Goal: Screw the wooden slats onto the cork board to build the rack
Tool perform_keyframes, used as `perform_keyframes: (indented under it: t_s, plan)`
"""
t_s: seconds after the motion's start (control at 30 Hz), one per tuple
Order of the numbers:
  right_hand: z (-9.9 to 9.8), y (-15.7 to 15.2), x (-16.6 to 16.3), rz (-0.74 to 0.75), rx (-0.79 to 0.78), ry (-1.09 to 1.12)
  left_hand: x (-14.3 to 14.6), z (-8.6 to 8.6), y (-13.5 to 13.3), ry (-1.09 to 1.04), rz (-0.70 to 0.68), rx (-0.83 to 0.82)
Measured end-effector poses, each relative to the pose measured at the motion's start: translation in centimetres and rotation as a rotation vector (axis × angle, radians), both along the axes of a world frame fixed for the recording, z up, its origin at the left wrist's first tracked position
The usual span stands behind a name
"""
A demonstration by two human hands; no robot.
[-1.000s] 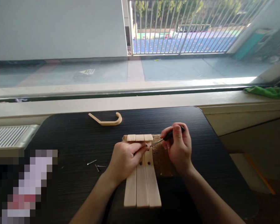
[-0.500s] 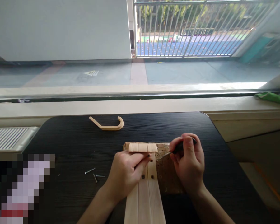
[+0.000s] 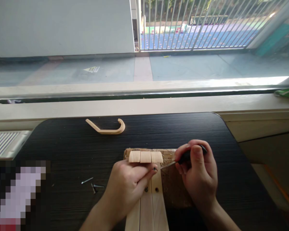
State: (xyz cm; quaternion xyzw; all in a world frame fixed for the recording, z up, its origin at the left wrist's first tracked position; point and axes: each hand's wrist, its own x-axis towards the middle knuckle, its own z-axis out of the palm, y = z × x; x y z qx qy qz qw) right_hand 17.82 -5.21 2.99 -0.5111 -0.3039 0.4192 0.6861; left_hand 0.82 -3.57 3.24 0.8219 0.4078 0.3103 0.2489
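Note:
Pinched between the thumb and forefinger of my left hand (image 3: pixel 125 183) is a small screw (image 3: pixel 155 169), its dark head showing. That hand rests over pale wooden slats (image 3: pixel 146 211) joined side by side, with rounded end pieces (image 3: pixel 145 157) at the far end. Two screw holes in the slats show just below my fingers; whether screws sit in them I cannot tell. My right hand (image 3: pixel 202 170) is closed around the black handle of a screwdriver (image 3: pixel 168 165), whose shaft points left, its tip close to the screw. Beneath the slats lies a worn brown board (image 3: pixel 175 189).
Several loose screws (image 3: pixel 93 187) lie on the black table (image 3: pixel 69 144) left of my left hand. A hook-shaped wooden piece (image 3: pixel 110 131) rests near the back edge. Behind the table run a pale sill (image 3: pixel 110 108) and a window.
My left fingers and the screw have moved over the upper right hole, which was visible before. The screwdriver tip stays near them. The camera view has shifted slightly.

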Motion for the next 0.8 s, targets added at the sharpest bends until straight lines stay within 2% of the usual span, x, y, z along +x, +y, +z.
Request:
perform_keyframes:
  t_s: [0.4,0.53,0.7,0.8]
  plan:
    - [-0.3,0.3,0.0,0.019,0.069,-0.039,-0.3,0.3,0.0,0.057,-0.047,0.001]
    - [0.7,0.0,0.0,-0.033,0.145,-0.051,-0.3,0.3,0.1,0.076,-0.041,-0.006]
    - [2.5,-0.2,-0.2,0.029,0.271,-0.229,-0.2,0.2,0.2,0.056,-0.046,-0.012]
    - [2.6,-0.2,-0.4,0.098,0.312,-0.353,-0.2,0.1,0.2,0.049,-0.046,-0.013]
